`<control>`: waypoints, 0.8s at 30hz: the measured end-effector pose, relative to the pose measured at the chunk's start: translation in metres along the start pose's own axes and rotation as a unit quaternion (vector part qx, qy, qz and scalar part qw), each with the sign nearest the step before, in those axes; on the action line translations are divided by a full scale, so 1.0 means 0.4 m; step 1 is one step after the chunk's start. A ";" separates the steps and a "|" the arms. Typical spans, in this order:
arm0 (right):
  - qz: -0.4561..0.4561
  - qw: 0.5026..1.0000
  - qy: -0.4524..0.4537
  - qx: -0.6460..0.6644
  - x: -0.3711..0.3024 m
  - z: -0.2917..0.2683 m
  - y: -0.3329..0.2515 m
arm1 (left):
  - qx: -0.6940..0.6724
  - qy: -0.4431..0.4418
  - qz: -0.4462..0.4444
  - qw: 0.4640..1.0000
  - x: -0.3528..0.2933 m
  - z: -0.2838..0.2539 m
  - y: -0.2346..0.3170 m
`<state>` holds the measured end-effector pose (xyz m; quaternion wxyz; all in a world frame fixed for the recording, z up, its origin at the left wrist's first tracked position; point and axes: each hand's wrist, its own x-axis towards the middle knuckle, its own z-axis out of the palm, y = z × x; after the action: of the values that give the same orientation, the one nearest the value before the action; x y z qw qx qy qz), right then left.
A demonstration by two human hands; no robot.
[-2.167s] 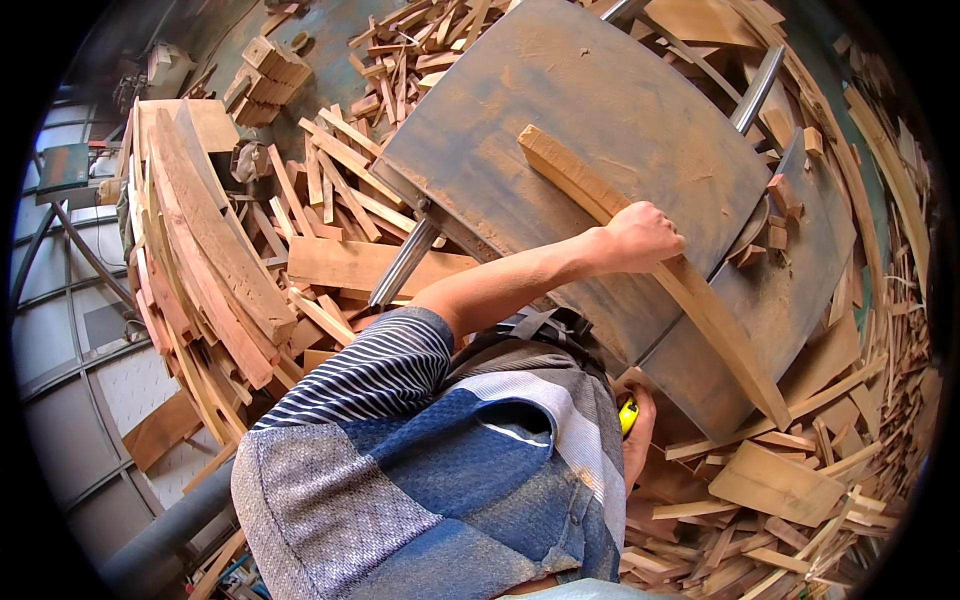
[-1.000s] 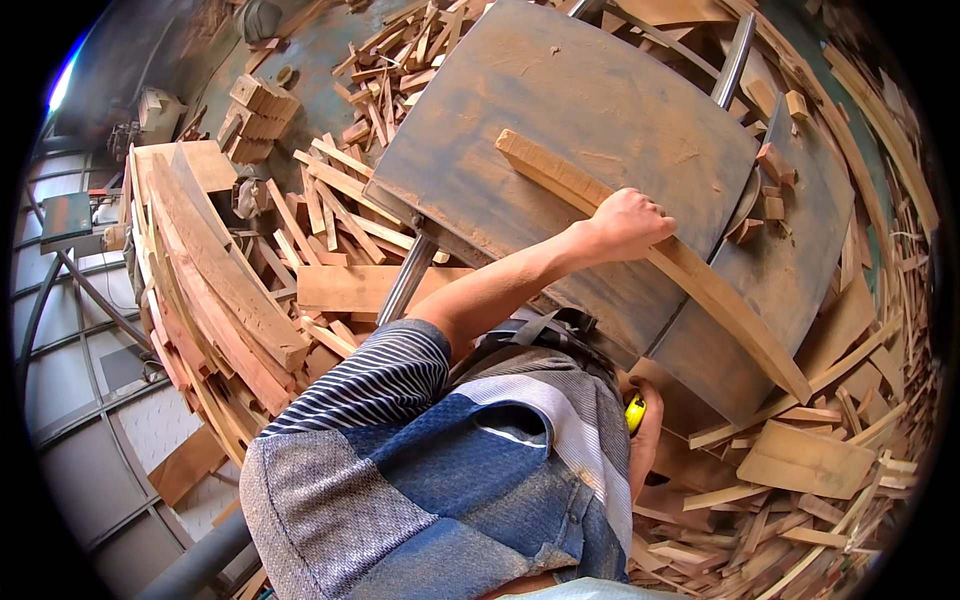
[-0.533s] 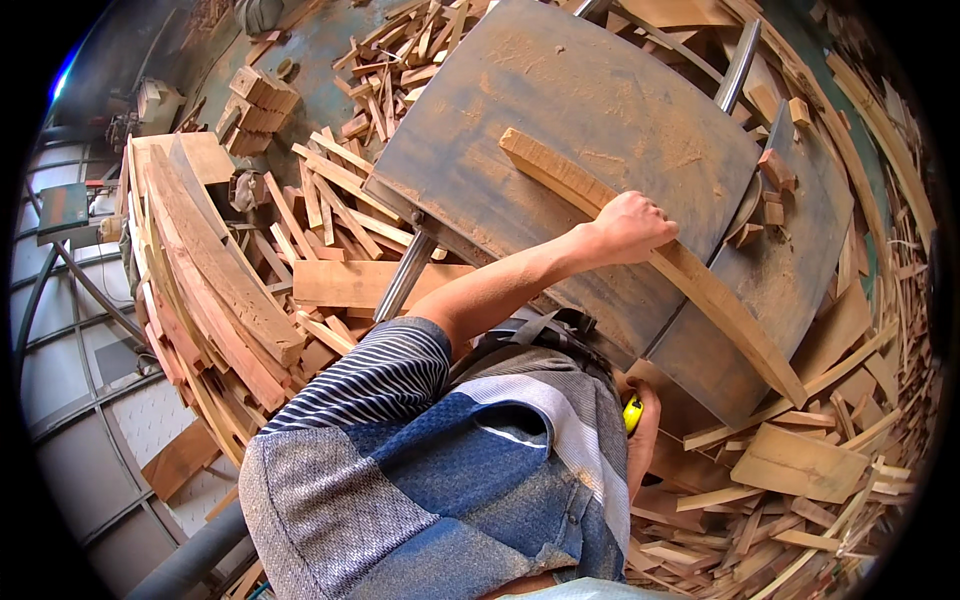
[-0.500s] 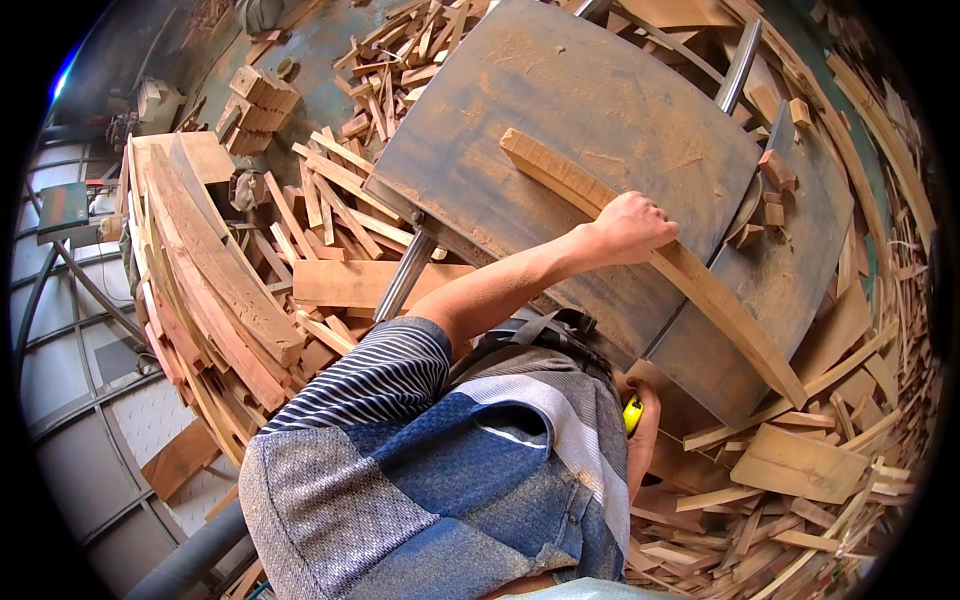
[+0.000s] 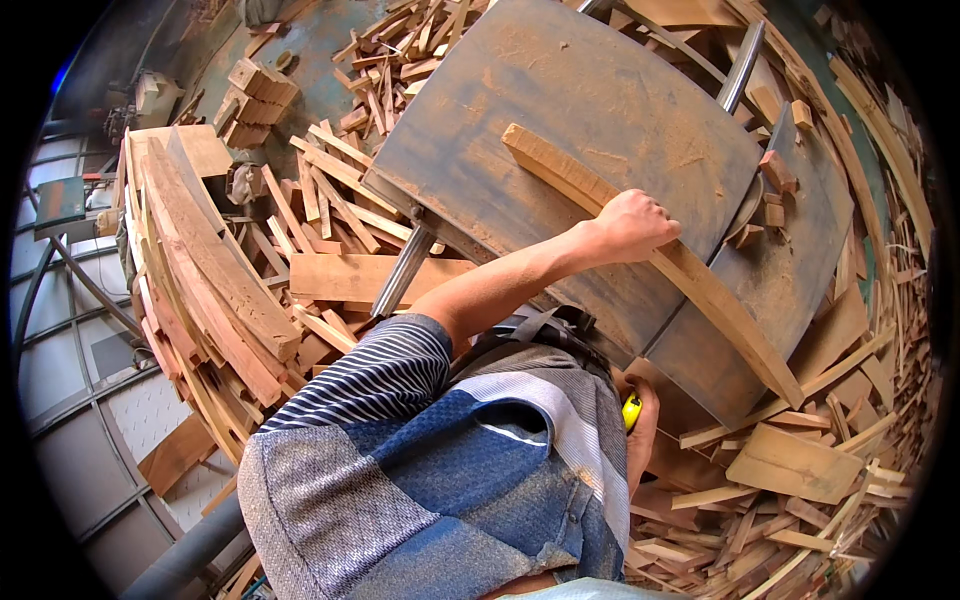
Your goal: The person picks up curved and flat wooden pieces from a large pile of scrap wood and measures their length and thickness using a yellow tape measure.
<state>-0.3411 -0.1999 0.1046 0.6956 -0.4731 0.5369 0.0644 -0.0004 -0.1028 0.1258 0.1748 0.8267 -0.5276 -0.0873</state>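
Note:
My left hand [image 5: 636, 228] is closed over the middle of a long wooden board [image 5: 722, 318]. The board lies slantwise on a metal machine table [image 5: 560, 90] dusted with sawdust, and its near right end reaches past the table's edge. Low beside my apron [image 5: 500, 430], my right hand [image 5: 645, 425] is curled around a small yellow tape measure [image 5: 631, 411]; the apron hides part of the hand and the tape.
Small wood blocks [image 5: 775, 172] rest by a curved metal piece [image 5: 746, 208] at the table's right. Offcuts [image 5: 760, 530] heap at lower right. Long planks [image 5: 215, 255] are stacked on the left, near a pile of blocks [image 5: 262, 95]. Metal bars [image 5: 405, 270] stick out from the table.

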 end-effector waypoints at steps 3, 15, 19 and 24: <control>-0.003 1.000 -0.002 -0.006 0.001 -0.007 0.006 | -0.012 -0.004 0.000 1.000 0.000 -0.005 0.006; -0.010 0.999 -0.037 0.000 0.024 -0.028 0.022 | 0.007 -0.010 -0.001 1.000 0.006 -0.016 0.008; -0.006 0.999 -0.044 0.010 0.013 -0.029 0.020 | 0.001 -0.001 0.005 1.000 0.008 -0.022 0.014; -0.016 0.998 -0.058 0.024 0.023 -0.035 0.029 | 0.007 -0.018 0.001 1.000 0.006 -0.039 0.022</control>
<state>-0.3540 -0.2075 0.0907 0.7376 -0.4600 0.4897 0.0673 -0.0018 -0.1053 0.1436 0.1595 0.8256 -0.5323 -0.0979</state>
